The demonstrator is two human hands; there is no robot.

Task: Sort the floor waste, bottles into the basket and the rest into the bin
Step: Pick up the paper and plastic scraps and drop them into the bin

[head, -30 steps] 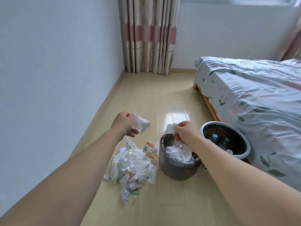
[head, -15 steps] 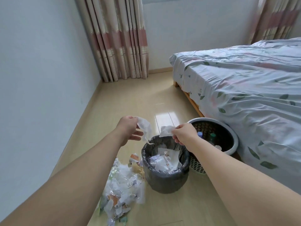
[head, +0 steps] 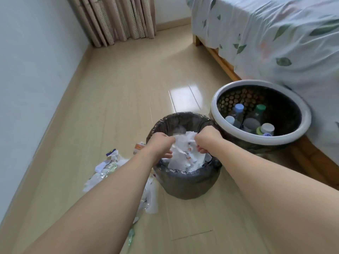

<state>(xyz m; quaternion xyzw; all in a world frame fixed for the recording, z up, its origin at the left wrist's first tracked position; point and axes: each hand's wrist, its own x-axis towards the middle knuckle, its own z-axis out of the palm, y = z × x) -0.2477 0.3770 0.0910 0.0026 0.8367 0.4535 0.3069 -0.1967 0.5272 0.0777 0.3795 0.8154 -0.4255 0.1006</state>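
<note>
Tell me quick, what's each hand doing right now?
Left hand: curled on the white paper over the bin.
Right hand: pinching the same paper.

bed [head: 275, 33] right | curtain [head: 117, 19] far corner | wall [head: 33, 52] left

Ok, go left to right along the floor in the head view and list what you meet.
wall → scattered floor waste → bin, lined with a dark bag and holding crumpled paper → basket with bottles inside → bed
</note>
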